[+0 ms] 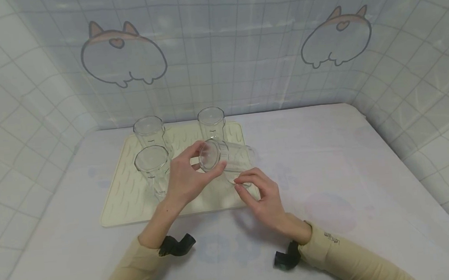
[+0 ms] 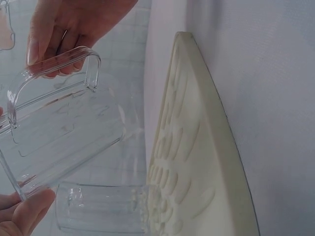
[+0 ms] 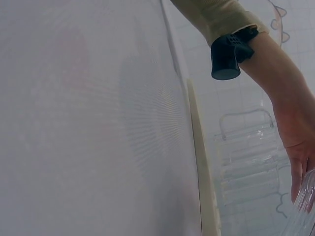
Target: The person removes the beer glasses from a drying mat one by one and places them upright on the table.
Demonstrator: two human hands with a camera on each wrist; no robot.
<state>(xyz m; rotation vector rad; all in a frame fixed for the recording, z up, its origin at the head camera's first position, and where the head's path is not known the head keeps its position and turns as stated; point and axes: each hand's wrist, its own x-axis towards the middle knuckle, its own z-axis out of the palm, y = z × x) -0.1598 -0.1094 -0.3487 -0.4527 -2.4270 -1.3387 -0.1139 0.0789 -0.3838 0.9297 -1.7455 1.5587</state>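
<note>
A clear glass mug (image 1: 238, 154) is held tilted on its side above a pale yellow drying mat (image 1: 198, 206). My left hand (image 1: 185, 174) grips it around one end, thumb on the near side and fingers on the far side. My right hand (image 1: 264, 197) pinches the mug's handle (image 2: 58, 64), which points down toward me. The left wrist view shows the right thumb and fingers at this handle, and the left fingertips (image 2: 34, 209) on the glass wall. In the right wrist view, the left hand (image 3: 295, 132) reaches down to the mug.
Three more clear glass mugs stand on the mat: one at back left (image 1: 149, 127), one at front left (image 1: 152, 161), one at back middle (image 1: 211, 117). A white cloth (image 1: 321, 158) covers the table. Grid-patterned curtains (image 1: 233, 47) rise at the back and sides.
</note>
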